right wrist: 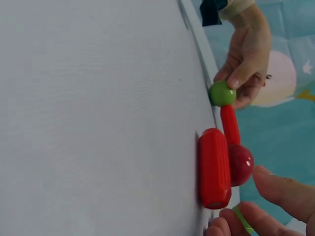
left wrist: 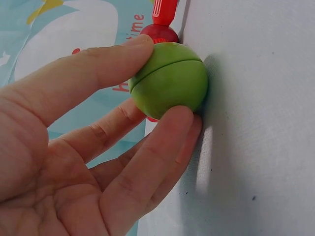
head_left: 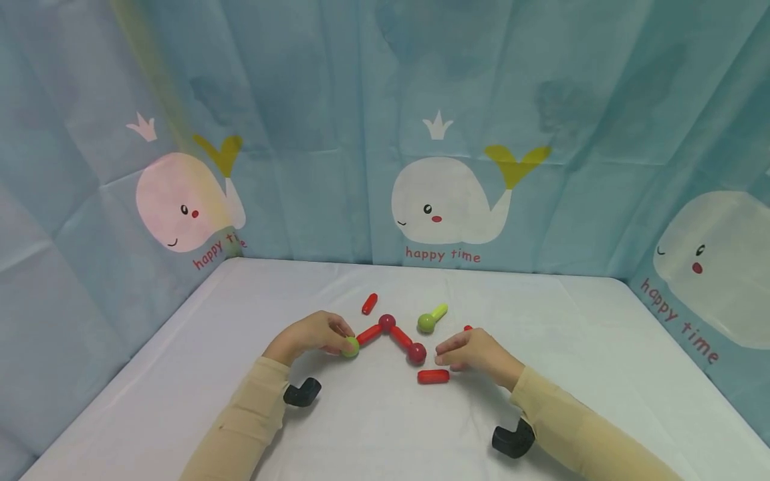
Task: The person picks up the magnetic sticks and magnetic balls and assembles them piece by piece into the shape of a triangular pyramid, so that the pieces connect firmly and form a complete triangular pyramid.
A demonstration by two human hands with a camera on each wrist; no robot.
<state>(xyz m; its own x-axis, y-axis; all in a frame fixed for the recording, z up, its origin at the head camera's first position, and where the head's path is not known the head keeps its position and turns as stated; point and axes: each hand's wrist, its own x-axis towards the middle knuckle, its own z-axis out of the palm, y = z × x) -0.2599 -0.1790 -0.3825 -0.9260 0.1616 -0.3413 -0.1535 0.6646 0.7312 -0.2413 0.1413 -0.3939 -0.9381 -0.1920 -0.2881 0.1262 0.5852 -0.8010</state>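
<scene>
My left hand (head_left: 319,334) pinches a green ball (left wrist: 170,81) between thumb and fingers at the near-left end of a joined chain. From that ball a red rod (head_left: 369,335) runs to a dark red ball (head_left: 387,323). A second red rod (head_left: 401,338) slopes from there to another dark red ball (head_left: 416,353). Just right of this end ball is my right hand (head_left: 478,354), its fingers bent loosely and its thumb apart, with nothing visibly held. A loose red rod (head_left: 433,377) lies by its fingertips, nearer to me.
Beyond the chain, a green ball (head_left: 426,324) joined to a yellow-green rod (head_left: 441,311) and a lone red rod (head_left: 369,304) lie on the white table (head_left: 361,427). Another red piece (head_left: 468,328) is mostly hidden behind my right hand. A whale-print curtain (head_left: 325,200) stands behind.
</scene>
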